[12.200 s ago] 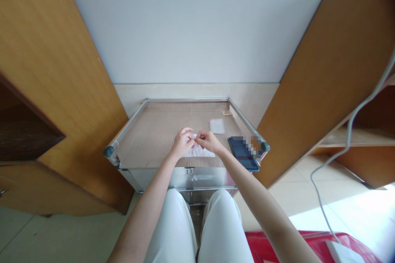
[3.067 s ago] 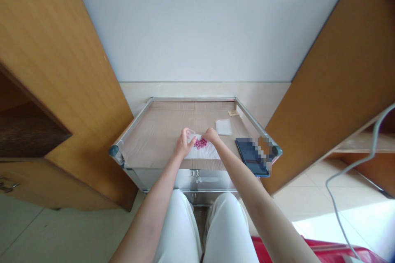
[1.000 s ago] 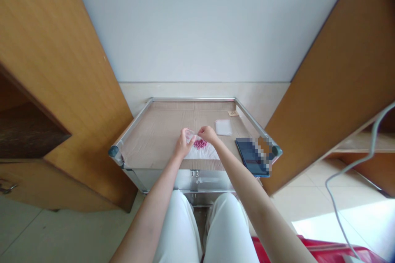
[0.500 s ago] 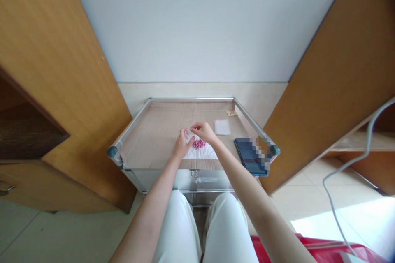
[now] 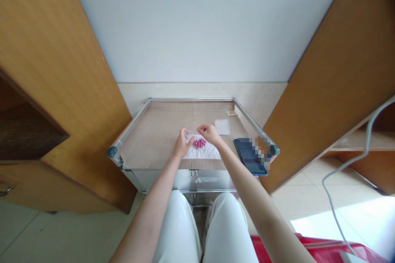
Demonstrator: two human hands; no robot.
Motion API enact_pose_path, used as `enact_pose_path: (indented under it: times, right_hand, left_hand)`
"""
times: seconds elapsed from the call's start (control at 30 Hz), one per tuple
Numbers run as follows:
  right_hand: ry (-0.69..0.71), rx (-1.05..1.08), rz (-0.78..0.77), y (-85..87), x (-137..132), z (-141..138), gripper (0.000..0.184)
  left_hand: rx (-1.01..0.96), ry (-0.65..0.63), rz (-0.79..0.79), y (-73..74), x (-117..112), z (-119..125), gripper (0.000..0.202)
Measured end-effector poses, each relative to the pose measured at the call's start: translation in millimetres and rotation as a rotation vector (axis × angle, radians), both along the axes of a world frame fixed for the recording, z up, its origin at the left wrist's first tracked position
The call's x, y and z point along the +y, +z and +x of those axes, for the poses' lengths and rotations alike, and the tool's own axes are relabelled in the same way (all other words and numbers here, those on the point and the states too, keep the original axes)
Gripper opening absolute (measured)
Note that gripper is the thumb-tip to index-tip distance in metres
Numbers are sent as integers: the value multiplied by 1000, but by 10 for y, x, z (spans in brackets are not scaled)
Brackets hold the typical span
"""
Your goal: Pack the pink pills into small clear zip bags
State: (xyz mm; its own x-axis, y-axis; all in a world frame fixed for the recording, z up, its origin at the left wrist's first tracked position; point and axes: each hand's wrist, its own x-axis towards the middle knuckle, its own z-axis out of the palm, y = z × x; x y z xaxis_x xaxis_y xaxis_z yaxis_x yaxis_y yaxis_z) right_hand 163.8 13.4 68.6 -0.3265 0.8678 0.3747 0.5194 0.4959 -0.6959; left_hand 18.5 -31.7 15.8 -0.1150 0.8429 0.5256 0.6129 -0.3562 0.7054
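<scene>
My left hand (image 5: 182, 144) is curled around a small clear plastic bag (image 5: 188, 134), holding it between thumb and fingers. To the right of the bag, my right hand (image 5: 209, 132) has thumb and fingertips pressed together. Whatever may be in that pinch is too small to make out. Just below and between both hands, a pile of pink beads (image 5: 199, 143) rests on a white sheet of cloth or paper (image 5: 202, 154). Behind my right hand lies a flat stack of what look like clear bags (image 5: 222, 126).
The low metal-framed table (image 5: 148, 148) has a brown covering and raised rails. A dark tablet (image 5: 247, 154), partly pixelated, lies at its right front corner. A small tan card (image 5: 231, 113) is at the back right. Wooden cabinets flank both sides; a grey cable (image 5: 330, 193) hangs at right.
My right hand has moved a little to the right, away from the bag and my left hand. The left hand stays in place with the bag.
</scene>
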Motion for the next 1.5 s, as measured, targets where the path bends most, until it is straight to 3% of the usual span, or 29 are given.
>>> enact_pose_path:
  times: [0.1, 0.23, 0.83, 1.03, 1.23, 1.37, 1.5]
  right_hand:
    - [-61, -26, -36, -183, 12, 167, 16]
    - [-33, -52, -77, -342, -67, 320, 12]
    - [-105, 82, -32, -632, -183, 328, 21]
    - [-125, 154, -25, -615, -172, 335, 21]
    - [-22, 249, -32, -428, -277, 243, 28]
    - [89, 274, -143, -309, -307, 86, 32]
    - [48, 229, -186, -270, -260, -26, 24]
  left_hand:
    - [-13, -20, 13, -8, 5, -2, 38]
    - [-17, -34, 23, -27, 17, -6, 37]
    - [9, -21, 16, -53, 38, -17, 38]
    - [16, -22, 40, -32, 10, -7, 42]
    - [3, 58, 37, -3, 0, 25, 57]
    - [-21, 16, -15, -4, 18, 39, 61]
    - [-101, -54, -43, 3, 52, 36, 62]
